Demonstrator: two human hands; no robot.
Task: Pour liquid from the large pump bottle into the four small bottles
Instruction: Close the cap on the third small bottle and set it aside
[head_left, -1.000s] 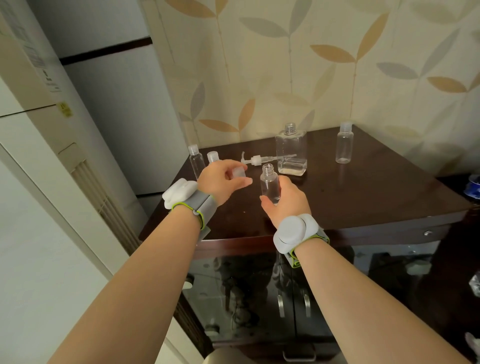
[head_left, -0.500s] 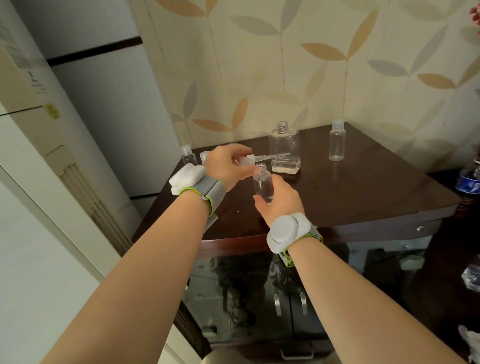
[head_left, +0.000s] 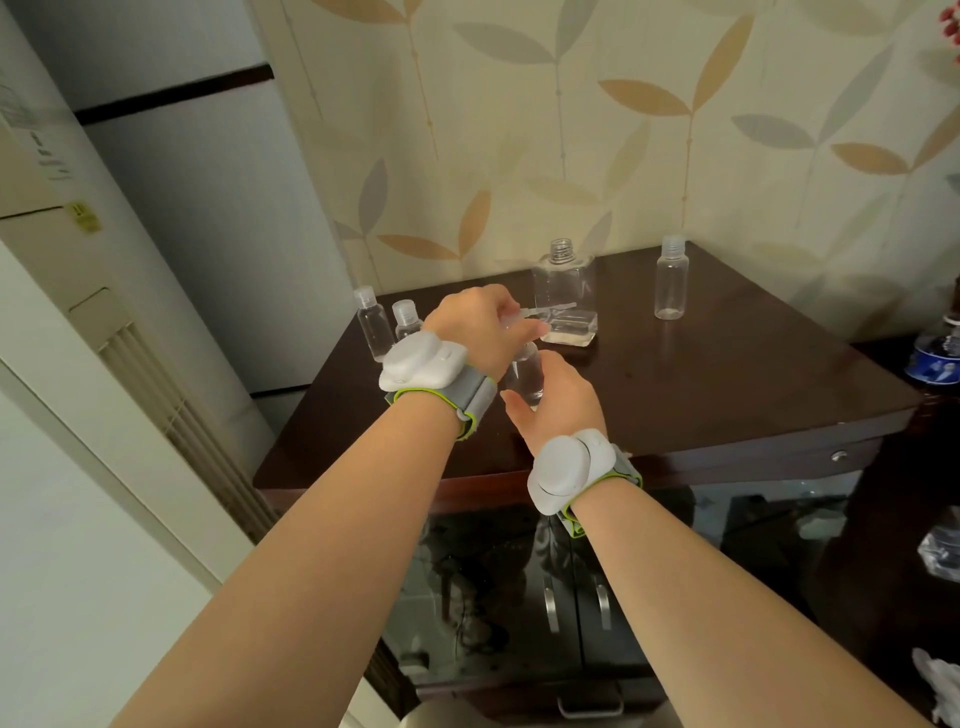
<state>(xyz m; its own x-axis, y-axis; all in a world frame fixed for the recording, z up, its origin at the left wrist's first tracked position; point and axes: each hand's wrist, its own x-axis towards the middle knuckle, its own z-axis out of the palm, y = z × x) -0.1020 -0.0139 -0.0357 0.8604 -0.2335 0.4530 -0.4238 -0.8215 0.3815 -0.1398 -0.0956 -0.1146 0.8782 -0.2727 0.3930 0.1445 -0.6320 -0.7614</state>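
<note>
Now: right hand (head_left: 563, 400) round small bottle (head_left: 525, 375), left hand (head_left: 480, 330) pinching cap atop, both over table (head_left: 727, 374).

Leaf-patterned wallpaper (head_left: 623, 130), dark glossy wooden table (head_left: 753, 374), glass-fronted cabinet (head_left: 519, 597) beneath, pale standing air conditioner (head_left: 78, 338) at left

Four small bottles (head_left: 671, 278), one large bottle (head_left: 565, 291)

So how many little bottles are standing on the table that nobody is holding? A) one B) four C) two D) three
D: two capped small bottles stand at the left of the table and one small bottle stands at the back right, while the fourth bottle is in the right hand.
</note>
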